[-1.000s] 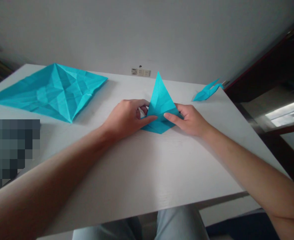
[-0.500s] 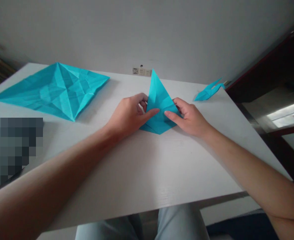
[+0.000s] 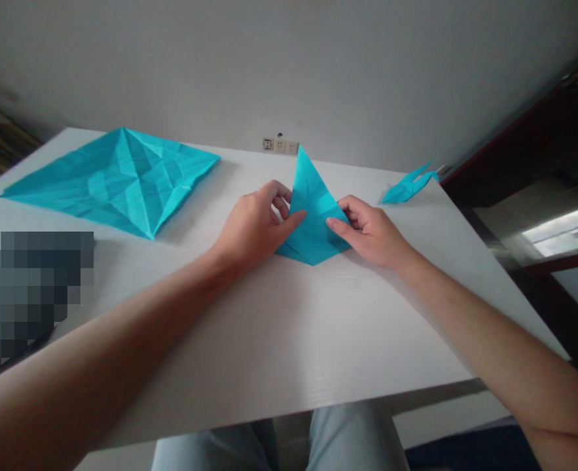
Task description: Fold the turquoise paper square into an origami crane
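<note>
A folded sheet of blue origami paper rises to a point between my hands, its lower corner close to the tabletop. My left hand grips its left edge, thumb across the front and fingers curled behind. On the opposite edge my right hand pinches the paper, with the thumb in front and the other fingers partly hidden behind it. Creases run across the paper's front face.
A large creased blue sheet lies spread at the left of the white table. A folded blue paper crane rests at the right back, near the table's edge. Wall sockets sit behind the table. A pixelated patch covers the lower left.
The whole view has shifted slightly. Both hands keep their hold on the folded paper, and the left thumb has slid a little toward the paper's left edge.
</note>
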The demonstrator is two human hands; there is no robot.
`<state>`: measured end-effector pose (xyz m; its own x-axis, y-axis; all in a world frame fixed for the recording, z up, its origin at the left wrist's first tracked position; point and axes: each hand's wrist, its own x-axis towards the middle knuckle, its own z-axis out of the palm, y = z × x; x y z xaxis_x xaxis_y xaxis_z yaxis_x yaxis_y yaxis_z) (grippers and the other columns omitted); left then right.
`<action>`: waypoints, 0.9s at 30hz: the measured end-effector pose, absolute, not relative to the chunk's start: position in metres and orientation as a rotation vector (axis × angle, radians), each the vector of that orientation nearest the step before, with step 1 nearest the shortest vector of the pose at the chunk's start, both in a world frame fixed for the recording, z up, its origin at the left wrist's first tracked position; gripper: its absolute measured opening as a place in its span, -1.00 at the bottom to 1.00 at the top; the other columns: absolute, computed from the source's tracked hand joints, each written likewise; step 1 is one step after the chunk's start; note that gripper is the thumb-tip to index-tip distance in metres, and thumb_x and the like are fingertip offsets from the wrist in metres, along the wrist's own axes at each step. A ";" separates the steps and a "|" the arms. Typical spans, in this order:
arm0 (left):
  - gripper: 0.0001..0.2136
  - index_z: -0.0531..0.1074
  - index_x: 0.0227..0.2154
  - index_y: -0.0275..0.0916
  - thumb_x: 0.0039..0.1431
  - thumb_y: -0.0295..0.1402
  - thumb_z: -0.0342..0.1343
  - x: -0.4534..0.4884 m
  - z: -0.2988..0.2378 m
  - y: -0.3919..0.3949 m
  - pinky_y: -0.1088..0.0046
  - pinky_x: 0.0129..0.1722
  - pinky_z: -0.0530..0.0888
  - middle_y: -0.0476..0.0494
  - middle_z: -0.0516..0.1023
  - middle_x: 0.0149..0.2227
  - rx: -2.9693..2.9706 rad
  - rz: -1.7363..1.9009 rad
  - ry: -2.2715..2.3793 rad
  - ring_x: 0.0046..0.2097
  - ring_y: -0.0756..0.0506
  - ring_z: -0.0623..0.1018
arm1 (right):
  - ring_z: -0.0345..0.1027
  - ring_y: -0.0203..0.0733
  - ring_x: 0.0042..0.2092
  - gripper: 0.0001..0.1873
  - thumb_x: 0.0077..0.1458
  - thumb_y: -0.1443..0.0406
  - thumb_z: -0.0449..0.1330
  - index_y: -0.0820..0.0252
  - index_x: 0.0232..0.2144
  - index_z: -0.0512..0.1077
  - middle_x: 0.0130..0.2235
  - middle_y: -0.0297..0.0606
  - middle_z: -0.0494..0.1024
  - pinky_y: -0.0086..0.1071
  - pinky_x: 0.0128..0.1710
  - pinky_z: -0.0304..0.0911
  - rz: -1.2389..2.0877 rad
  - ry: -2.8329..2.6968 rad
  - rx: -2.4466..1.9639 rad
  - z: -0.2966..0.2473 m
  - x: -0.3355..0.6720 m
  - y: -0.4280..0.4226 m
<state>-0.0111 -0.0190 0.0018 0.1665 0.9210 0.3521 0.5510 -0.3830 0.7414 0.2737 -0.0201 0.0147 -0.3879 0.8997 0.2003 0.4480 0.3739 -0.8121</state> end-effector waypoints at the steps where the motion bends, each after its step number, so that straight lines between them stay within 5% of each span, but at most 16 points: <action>1: -0.74 0.57 -0.02 -0.08 0.46 -0.14 0.51 -0.011 0.002 -0.019 0.36 -0.20 0.56 0.00 0.80 -0.21 1.998 1.106 1.397 -0.30 -0.09 0.67 | 0.51 -0.09 -0.23 -0.47 0.49 -0.27 0.55 -0.05 -0.03 0.59 -0.22 -0.38 0.72 -0.22 -0.19 0.39 0.909 -1.977 -1.142 0.013 0.274 -0.020; 6: -0.79 0.59 -0.05 -0.09 0.49 -0.15 0.47 -0.010 0.008 -0.020 0.34 -0.18 0.55 -0.03 0.80 -0.21 1.944 1.084 1.436 -0.28 -0.12 0.67 | 0.67 -0.02 -0.12 -0.53 0.43 -0.10 0.61 -0.06 0.10 0.59 -0.09 -0.33 0.83 -0.18 -0.07 0.52 0.977 -1.964 -1.120 0.006 0.276 -0.017; 14: -0.86 0.59 0.02 -0.09 0.62 -0.18 0.35 -0.012 0.009 -0.019 0.30 -0.14 0.60 -0.13 0.83 -0.05 1.929 1.119 1.439 -0.28 -0.11 0.67 | 0.61 0.06 -0.12 -0.41 0.30 -0.27 0.71 -0.02 -0.13 0.66 -0.17 -0.29 0.76 -0.12 -0.05 0.56 1.068 -2.029 -1.117 0.016 0.282 -0.013; 20: -0.85 0.58 0.15 -0.10 0.67 -0.23 0.24 -0.012 0.003 -0.021 0.31 -0.12 0.64 -0.17 0.80 0.08 2.086 1.155 1.228 -0.26 -0.08 0.63 | 0.78 0.22 0.13 -0.53 0.36 -0.16 0.70 0.01 0.00 0.80 0.07 -0.20 0.92 0.05 0.27 0.66 1.145 -2.199 -0.957 0.017 0.285 -0.013; 27: -0.77 0.60 0.15 -0.14 0.78 -0.30 0.03 -0.014 0.001 -0.020 0.23 0.17 0.71 -0.22 0.77 0.10 2.252 1.142 1.103 0.07 -0.21 0.76 | 0.79 0.24 0.22 -0.56 0.43 -0.14 0.66 0.02 0.03 0.82 0.18 -0.14 0.92 0.13 0.42 0.65 1.006 -2.272 -0.866 0.015 0.281 -0.010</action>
